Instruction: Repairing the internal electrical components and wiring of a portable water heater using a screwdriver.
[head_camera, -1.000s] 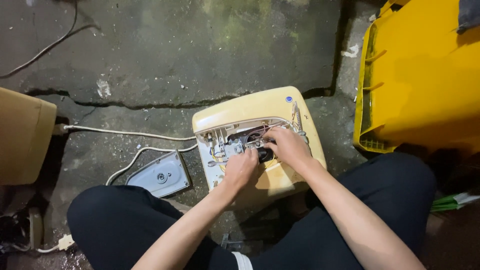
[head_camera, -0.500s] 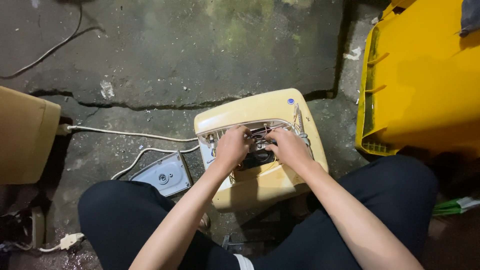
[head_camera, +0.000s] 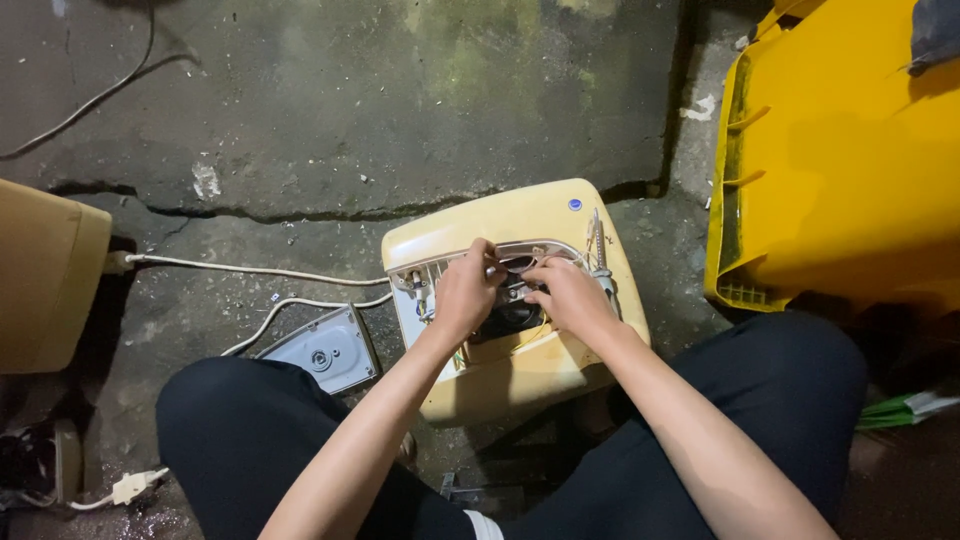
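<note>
Casing: yellowed plastic shell (head_camera: 520, 300) on cracked floor (head_camera: 330, 130), between the knees; stiff, light, probably brittle.
Left hand (head_camera: 465, 295): grip pinched on inner parts (head_camera: 510, 268).
Right hand (head_camera: 568, 295): fingers curled there; hold unclear.
Hold: outer rim.

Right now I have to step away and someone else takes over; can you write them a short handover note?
Left hand and right hand: both inside the opened cream plastic appliance casing on the concrete floor, fingers on the wiring and dark part within; grip unclear.
Grey square cover plate lies left of the casing, white cords running past.
Done: casing opened.
Left: inner parts still in place.
</note>
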